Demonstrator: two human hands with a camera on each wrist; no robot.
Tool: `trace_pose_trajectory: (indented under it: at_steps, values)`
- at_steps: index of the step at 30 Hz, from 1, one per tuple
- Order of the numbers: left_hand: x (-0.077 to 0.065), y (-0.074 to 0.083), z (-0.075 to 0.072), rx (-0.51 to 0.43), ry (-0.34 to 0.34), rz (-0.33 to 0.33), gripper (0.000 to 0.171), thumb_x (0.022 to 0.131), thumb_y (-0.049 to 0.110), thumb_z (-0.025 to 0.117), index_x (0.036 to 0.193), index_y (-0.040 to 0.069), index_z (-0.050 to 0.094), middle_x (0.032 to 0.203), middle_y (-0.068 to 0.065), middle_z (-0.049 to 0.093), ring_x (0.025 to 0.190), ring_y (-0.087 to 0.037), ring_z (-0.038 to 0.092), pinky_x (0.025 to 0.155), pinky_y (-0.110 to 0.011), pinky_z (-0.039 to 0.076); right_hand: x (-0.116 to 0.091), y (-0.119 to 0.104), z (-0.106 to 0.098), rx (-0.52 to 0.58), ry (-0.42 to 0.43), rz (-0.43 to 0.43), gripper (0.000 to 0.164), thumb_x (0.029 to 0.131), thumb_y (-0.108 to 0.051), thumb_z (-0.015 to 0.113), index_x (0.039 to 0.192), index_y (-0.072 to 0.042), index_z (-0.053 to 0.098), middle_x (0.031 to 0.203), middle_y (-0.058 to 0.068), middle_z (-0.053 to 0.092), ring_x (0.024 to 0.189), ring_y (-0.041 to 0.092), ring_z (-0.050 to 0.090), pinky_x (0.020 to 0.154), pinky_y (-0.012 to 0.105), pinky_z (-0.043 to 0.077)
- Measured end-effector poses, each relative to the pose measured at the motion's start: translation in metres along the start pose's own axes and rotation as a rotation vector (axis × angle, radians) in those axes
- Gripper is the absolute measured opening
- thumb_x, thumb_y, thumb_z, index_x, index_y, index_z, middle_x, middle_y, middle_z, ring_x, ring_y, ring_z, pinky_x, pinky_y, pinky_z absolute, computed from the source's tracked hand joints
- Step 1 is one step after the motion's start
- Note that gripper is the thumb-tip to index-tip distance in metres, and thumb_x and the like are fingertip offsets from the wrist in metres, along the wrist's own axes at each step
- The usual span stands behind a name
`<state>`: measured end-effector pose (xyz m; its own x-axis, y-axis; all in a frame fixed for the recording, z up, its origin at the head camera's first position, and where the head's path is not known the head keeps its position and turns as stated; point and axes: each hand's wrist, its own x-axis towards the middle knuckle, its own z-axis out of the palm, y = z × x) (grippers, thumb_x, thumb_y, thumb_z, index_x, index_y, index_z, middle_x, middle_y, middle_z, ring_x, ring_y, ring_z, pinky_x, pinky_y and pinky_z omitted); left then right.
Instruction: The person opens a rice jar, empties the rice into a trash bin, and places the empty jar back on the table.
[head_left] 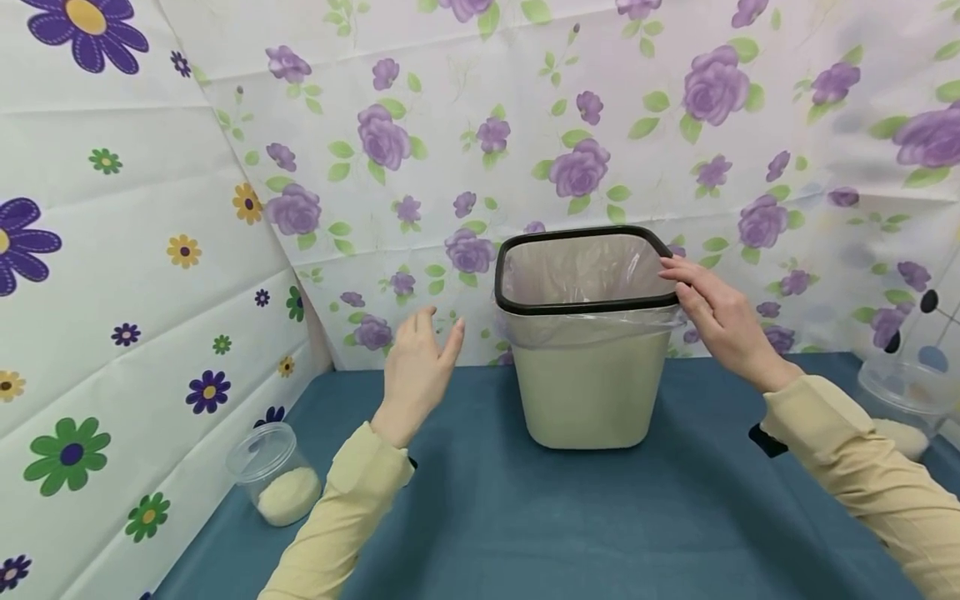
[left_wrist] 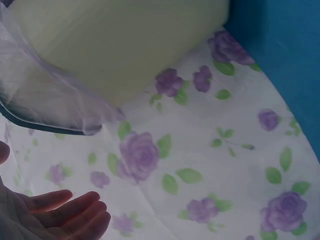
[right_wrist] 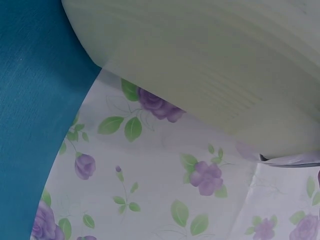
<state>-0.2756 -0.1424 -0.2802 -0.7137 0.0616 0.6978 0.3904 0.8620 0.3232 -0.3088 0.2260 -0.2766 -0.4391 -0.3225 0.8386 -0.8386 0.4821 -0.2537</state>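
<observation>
A cream wastebasket (head_left: 592,396) stands upright on the blue tabletop, near the back. Its black rim (head_left: 588,307) sits over a translucent bag liner (head_left: 573,333), whose edge is folded down outside all along the front. My right hand (head_left: 723,325) touches the rim's right side with nearly straight fingers. Off to the left of the wastebasket, my left hand (head_left: 416,367) is raised with nothing in it, thumb apart from the fingers. In the left wrist view, the left hand's fingers (left_wrist: 75,212) appear below the rim corner, apart from it. The right wrist view shows the wastebasket's side (right_wrist: 210,65) but hardly any hand.
A clear plastic tub (head_left: 270,454) with pale contents leans tilted at the left. Another clear tub (head_left: 903,387) with similar contents is at the far right, partly behind my sleeve. A flowered sheet (head_left: 450,167) hangs close behind the wastebasket, another (head_left: 150,292) along the left.
</observation>
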Motion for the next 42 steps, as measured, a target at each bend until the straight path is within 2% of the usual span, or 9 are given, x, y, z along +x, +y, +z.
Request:
trace_pose_trajectory:
  at_steps: [3, 9, 15, 23, 28, 32, 37, 39, 42]
  values:
    - [-0.005, -0.008, -0.003, 0.020, -0.018, -0.031, 0.060, 0.094, 0.048, 0.037, 0.118, -0.005, 0.048, 0.113, -0.022, 0.051, 0.101, -0.034, 0.048, 0.071, -0.043, 0.045, 0.001, 0.000, -0.001, -0.005, -0.004, -0.001, 0.029, 0.097, -0.008, 0.042, 0.123, 0.000, 0.053, 0.132, 0.011, 0.044, 0.124, 0.027, 0.033, 0.095, 0.019, 0.027]
    - [-0.018, -0.023, -0.009, 0.074, -0.038, -0.040, 0.058, 0.091, 0.046, 0.046, 0.118, -0.006, 0.048, 0.107, -0.021, 0.052, 0.094, -0.034, 0.049, 0.069, -0.043, 0.044, -0.001, 0.001, -0.001, -0.004, -0.014, 0.004, 0.030, 0.097, -0.008, 0.042, 0.124, -0.001, 0.053, 0.132, 0.010, 0.043, 0.125, 0.027, 0.033, 0.095, 0.020, 0.027]
    - [-0.031, -0.044, -0.020, 0.112, -0.037, -0.063, 0.061, 0.089, 0.046, 0.051, 0.119, -0.007, 0.047, 0.107, -0.022, 0.051, 0.096, -0.037, 0.048, 0.076, -0.047, 0.042, -0.001, 0.002, -0.002, 0.003, -0.007, -0.009, 0.030, 0.096, -0.007, 0.043, 0.124, 0.000, 0.052, 0.132, 0.011, 0.043, 0.124, 0.026, 0.033, 0.096, 0.021, 0.026]
    - [-0.056, -0.078, -0.045, 0.166, -0.005, -0.085, 0.060, 0.086, 0.040, 0.059, 0.117, -0.010, 0.046, 0.107, -0.028, 0.049, 0.098, -0.043, 0.045, 0.076, -0.053, 0.039, -0.004, 0.000, -0.003, -0.014, 0.016, -0.038, 0.032, 0.095, -0.011, 0.047, 0.124, 0.000, 0.051, 0.132, 0.014, 0.043, 0.123, 0.029, 0.035, 0.097, 0.025, 0.026]
    - [-0.074, -0.102, -0.065, 0.212, 0.055, -0.049, 0.057, 0.081, 0.030, 0.067, 0.111, -0.014, 0.048, 0.103, -0.031, 0.048, 0.095, -0.047, 0.044, 0.078, -0.056, 0.036, -0.004, -0.003, -0.004, -0.017, 0.009, -0.063, 0.033, 0.095, -0.017, 0.048, 0.124, -0.002, 0.053, 0.130, 0.012, 0.046, 0.122, 0.029, 0.036, 0.098, 0.029, 0.027]
    - [-0.090, -0.120, -0.082, 0.232, 0.076, -0.053, 0.058, 0.079, 0.028, 0.069, 0.108, -0.017, 0.047, 0.103, -0.033, 0.045, 0.095, -0.048, 0.040, 0.081, -0.055, 0.031, -0.003, -0.005, -0.003, -0.027, -0.005, -0.088, 0.030, 0.096, -0.018, 0.047, 0.119, -0.001, 0.056, 0.125, 0.012, 0.049, 0.120, 0.030, 0.037, 0.099, 0.033, 0.026]
    - [-0.110, -0.141, -0.101, 0.239, 0.052, -0.124, 0.063, 0.081, 0.032, 0.066, 0.109, -0.020, 0.043, 0.106, -0.038, 0.036, 0.098, -0.052, 0.032, 0.084, -0.057, 0.023, -0.001, -0.006, -0.003, -0.038, 0.001, -0.107, 0.024, 0.096, -0.014, 0.045, 0.111, -0.001, 0.059, 0.118, 0.013, 0.052, 0.118, 0.033, 0.039, 0.099, 0.036, 0.025]
    - [-0.118, -0.146, -0.108, 0.238, 0.016, -0.195, 0.069, 0.082, 0.036, 0.064, 0.112, -0.020, 0.039, 0.109, -0.040, 0.033, 0.101, -0.054, 0.029, 0.084, -0.058, 0.022, -0.001, -0.006, -0.003, -0.039, -0.002, -0.106, 0.023, 0.096, -0.013, 0.046, 0.110, -0.001, 0.059, 0.117, 0.013, 0.052, 0.118, 0.032, 0.039, 0.099, 0.037, 0.025]
    - [-0.128, -0.151, -0.118, 0.206, -0.066, -0.335, 0.079, 0.083, 0.041, 0.061, 0.123, -0.018, 0.029, 0.115, -0.041, 0.027, 0.106, -0.055, 0.023, 0.084, -0.060, 0.021, -0.001, -0.005, -0.002, -0.039, -0.002, -0.103, 0.021, 0.096, -0.013, 0.047, 0.109, -0.002, 0.060, 0.116, 0.012, 0.053, 0.117, 0.033, 0.039, 0.099, 0.037, 0.025]
